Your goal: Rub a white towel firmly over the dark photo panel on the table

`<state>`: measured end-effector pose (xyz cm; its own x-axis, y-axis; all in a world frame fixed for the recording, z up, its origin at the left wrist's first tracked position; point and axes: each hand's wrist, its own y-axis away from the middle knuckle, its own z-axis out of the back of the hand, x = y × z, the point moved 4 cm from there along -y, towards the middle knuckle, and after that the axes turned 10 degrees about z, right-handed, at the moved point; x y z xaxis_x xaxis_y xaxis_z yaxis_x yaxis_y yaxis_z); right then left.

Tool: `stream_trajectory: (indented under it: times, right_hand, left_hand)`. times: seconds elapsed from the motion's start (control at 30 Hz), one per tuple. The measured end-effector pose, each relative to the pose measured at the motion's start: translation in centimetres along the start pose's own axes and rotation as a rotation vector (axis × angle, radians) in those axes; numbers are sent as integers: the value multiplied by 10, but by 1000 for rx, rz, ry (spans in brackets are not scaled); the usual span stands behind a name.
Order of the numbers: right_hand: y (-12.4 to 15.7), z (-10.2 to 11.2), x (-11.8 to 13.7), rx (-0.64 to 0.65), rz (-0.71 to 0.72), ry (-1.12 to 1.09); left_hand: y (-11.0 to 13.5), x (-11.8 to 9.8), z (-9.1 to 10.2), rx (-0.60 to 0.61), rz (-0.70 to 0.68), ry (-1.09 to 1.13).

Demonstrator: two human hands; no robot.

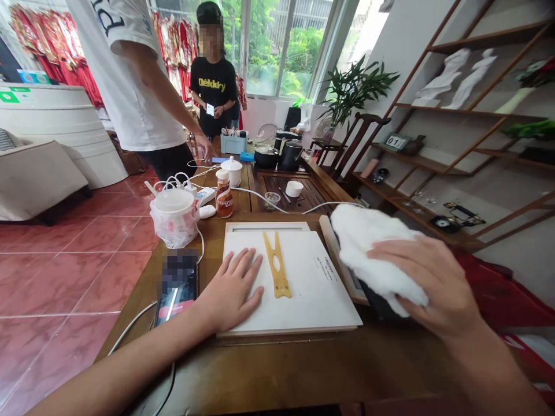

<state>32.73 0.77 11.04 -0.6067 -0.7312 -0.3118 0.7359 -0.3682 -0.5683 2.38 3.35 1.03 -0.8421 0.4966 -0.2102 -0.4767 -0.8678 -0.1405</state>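
My left hand (230, 289) lies flat and open on a white board (303, 289) on the wooden table (269, 370). Just right of its fingers a yellow two-pronged clip (276, 266) rests on the board. My right hand (433, 283) presses down on a white fluffy cloth (368, 242), which lies over a dark object at the board's right edge; its fingers curve over the cloth.
A phone (177, 286) with a cable lies left of the board. Behind stand a bagged white cup (174, 216), a Nescafe bottle (224, 196), a lidded cup (233, 171) and a tea tray (295, 190) with kettles. Two people stand at the far left end. Shelves line the right wall.
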Motion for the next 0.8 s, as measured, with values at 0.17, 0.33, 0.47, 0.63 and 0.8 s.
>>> stream_trajectory:
  times: [0.17,0.33,0.47,0.63,0.8]
  right_hand:
    - [35,-19,-50,225,88,218]
    - [65,-46,-57,388,35,249]
    - [63,-43,-34,373,-18,231]
    - [46,-27,25,207,-39,181]
    - [41,-40,81,205,-94,-2]
  left_hand:
    - [1,0,0,7,-5,-13]
    - [-1,0,-1,12,-1,-25]
    - [-1,0,0,-6,-4,-26]
    - [-1,-1,2,-36,-12,-75]
    - [2,-10,8,-96,33,-192]
